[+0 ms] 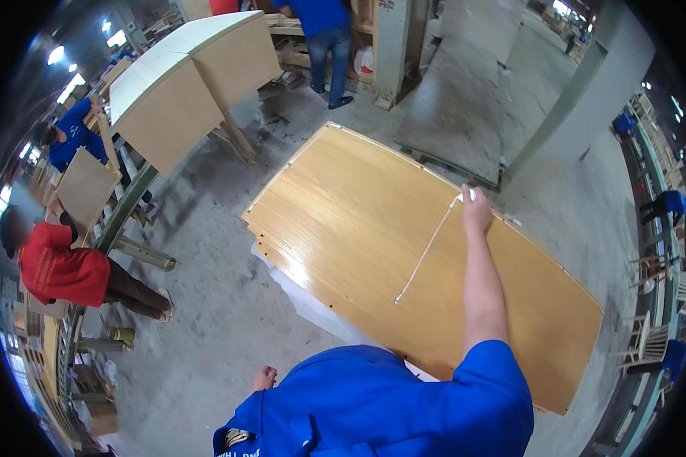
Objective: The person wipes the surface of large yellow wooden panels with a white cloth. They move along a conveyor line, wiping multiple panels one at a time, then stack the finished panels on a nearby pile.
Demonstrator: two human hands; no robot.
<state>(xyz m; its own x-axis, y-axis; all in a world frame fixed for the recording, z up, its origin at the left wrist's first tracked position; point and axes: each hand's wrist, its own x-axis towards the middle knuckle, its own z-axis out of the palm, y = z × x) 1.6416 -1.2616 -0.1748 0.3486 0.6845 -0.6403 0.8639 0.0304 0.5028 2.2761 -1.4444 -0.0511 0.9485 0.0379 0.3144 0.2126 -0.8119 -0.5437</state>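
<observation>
A large wood-grain panel point(343, 206) with a glossy top lies in front of me. Over its far right edge, my right hand point(476, 212) is closed around a small white squeeze bottle point(467, 196), mostly hidden by the fingers. A white bead of glue point(427, 255) runs across the panel from near the bottle toward the middle. More white lines follow the panel's far and left edges. Several small dark holes dot the near left edge. Low at my left side, my left hand point(264, 378) hangs away from the panel, its fingers loosely bent and apparently holding nothing.
White sheeting point(305, 297) shows under the panel's near left edge. A curved wooden cabinet piece point(175, 91) stands at the far left. A person in red point(65, 263) works beside a green rail; another in blue point(324, 38) stands beyond. A pillar point(572, 107) rises at right.
</observation>
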